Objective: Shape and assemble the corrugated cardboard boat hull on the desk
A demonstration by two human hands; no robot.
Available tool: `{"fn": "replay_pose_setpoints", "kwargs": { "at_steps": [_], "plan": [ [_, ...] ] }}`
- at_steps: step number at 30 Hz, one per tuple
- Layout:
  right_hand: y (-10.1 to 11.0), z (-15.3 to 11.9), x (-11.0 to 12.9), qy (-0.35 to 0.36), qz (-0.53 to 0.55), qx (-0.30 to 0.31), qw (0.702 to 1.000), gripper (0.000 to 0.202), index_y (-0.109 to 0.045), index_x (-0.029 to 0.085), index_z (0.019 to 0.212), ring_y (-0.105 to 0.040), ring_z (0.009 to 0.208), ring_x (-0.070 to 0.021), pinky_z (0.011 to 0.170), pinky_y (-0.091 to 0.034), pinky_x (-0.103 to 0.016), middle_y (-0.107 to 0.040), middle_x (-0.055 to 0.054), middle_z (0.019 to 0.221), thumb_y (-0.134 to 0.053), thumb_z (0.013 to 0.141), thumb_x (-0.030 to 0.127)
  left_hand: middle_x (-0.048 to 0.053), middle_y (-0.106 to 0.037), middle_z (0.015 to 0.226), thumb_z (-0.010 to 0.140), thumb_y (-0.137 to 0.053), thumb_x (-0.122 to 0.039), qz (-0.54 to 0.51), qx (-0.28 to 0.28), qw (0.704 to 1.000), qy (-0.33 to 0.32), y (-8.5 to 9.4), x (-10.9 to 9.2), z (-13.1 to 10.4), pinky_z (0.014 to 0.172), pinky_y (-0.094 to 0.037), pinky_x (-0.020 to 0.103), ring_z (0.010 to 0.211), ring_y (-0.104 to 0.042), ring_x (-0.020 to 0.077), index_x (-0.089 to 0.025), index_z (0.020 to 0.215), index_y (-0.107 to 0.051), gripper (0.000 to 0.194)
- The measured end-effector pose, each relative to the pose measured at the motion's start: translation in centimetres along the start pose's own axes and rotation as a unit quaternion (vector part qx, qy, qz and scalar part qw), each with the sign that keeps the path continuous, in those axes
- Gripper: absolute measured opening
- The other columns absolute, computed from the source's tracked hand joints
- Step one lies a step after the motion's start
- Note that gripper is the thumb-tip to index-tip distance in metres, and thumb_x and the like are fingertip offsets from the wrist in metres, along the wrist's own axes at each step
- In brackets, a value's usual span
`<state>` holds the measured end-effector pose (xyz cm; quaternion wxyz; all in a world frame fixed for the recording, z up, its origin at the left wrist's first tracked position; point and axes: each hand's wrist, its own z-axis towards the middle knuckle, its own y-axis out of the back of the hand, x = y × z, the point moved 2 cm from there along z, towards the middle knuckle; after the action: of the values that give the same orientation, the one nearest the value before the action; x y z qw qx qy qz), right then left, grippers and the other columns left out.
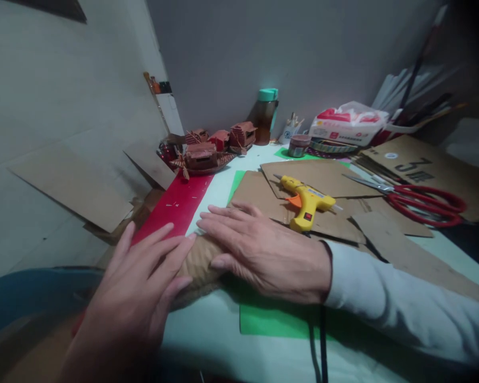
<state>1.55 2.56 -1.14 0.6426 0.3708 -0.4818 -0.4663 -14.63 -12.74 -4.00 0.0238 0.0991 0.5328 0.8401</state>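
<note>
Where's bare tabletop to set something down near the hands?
Bare strip between the red sheet and the cardboard pile, ahead of the right hand. Crowded: glue gun, scissors, model boats.

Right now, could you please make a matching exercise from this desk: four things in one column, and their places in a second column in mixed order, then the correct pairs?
Things:
1. yellow plastic glue gun
2. red-handled metal scissors
3. brown bottle with teal cap
4. rolled piece of corrugated cardboard

Places:
A. under both flat hands
B. upright by the back wall
C. on the overlapping cardboard sheets, centre
D. at the right, beside the printed cardboard

Pairs: 1-C, 2-D, 3-B, 4-A
</note>
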Motion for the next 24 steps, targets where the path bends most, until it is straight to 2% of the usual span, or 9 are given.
{"fn": "replay_pose_setpoints", "kwargs": {
  "at_steps": [3,7,11,16,19,21,24],
  "plan": [
    [0.2,-0.5,-0.2,-0.018,-0.007,-0.007,1.000,0.044,-0.049,0.005,0.139,-0.038,0.139,-0.0341,0.111,-0.027,-0.055,-0.052,-0.017,0.146,-0.041,0.105,0.032,0.013,-0.055,0.126,0.090,-0.052,-0.021,0.010,0.012,1.000,-0.024,-0.2,0.8,-0.4,0.120,-0.009,0.054,0.126,-0.045,0.0280,-0.014,0.143,-0.043,0.054],
    [0.0,-0.9,0.2,-0.027,-0.008,-0.001,1.000,0.047,-0.042,0.007,0.145,-0.033,0.141,-0.0348,0.113,-0.019,-0.059,-0.049,-0.013,0.150,-0.041,0.105,0.032,0.013,-0.055,0.121,0.086,-0.056,-0.022,0.045,0.006,0.996,-0.071,-0.4,1.0,-1.1,0.119,-0.006,0.052,0.120,-0.044,0.0295,-0.011,0.142,-0.044,0.059],
    [-0.2,-0.9,0.4,-0.041,-0.002,0.001,0.999,0.048,-0.042,0.008,0.145,-0.029,0.143,-0.0324,0.115,-0.016,-0.056,-0.046,-0.012,0.152,-0.044,0.103,0.033,0.015,-0.058,0.116,0.088,-0.052,-0.022,0.041,-0.019,0.998,-0.032,-0.3,0.1,-1.1,0.116,-0.010,0.052,0.118,-0.045,0.0304,-0.010,0.138,-0.046,0.052],
    [0.1,-0.9,0.4,-0.052,0.013,-0.036,0.998,0.040,-0.048,0.010,0.136,-0.039,0.137,-0.0263,0.117,-0.013,-0.049,-0.057,-0.012,0.141,-0.046,0.103,0.032,0.015,-0.063,0.113,0.093,-0.045,-0.024,0.001,-0.056,0.998,0.024,0.0,-0.8,-0.4,0.114,-0.015,0.056,0.116,-0.048,0.0283,-0.012,0.131,-0.052,0.040],
    [0.5,-1.3,0.3,-0.072,0.019,-0.047,0.996,0.028,-0.054,0.012,0.125,-0.044,0.133,-0.0231,0.117,-0.012,-0.046,-0.062,-0.011,0.133,-0.046,0.103,0.027,0.014,-0.066,0.112,0.091,-0.048,-0.020,-0.013,-0.081,0.997,0.007,0.0,-0.9,0.0,0.115,-0.018,0.057,0.120,-0.048,0.0276,-0.010,0.129,-0.052,0.039],
    [0.9,-1.9,0.3,-0.089,0.016,-0.059,0.994,0.026,-0.055,0.012,0.124,-0.046,0.131,-0.0228,0.117,-0.011,-0.046,-0.063,-0.011,0.131,-0.046,0.102,0.024,0.017,-0.067,0.115,0.091,-0.049,-0.017,-0.018,-0.101,0.995,-0.014,-0.3,-0.8,0.0,0.115,-0.020,0.060,0.125,-0.047,0.0281,-0.008,0.131,-0.051,0.041],
    [1.7,-3.1,0.6,-0.112,-0.002,-0.105,0.988,0.026,-0.057,0.011,0.122,-0.053,0.124,-0.0227,0.116,-0.015,-0.046,-0.067,-0.012,0.126,-0.042,0.101,0.017,0.020,-0.068,0.116,0.094,-0.048,-0.023,-0.016,-0.114,0.993,-0.026,-1.1,-0.2,-0.1,0.116,-0.021,0.058,0.126,-0.048,0.0279,-0.005,0.132,-0.049,0.042]
  ]
}}
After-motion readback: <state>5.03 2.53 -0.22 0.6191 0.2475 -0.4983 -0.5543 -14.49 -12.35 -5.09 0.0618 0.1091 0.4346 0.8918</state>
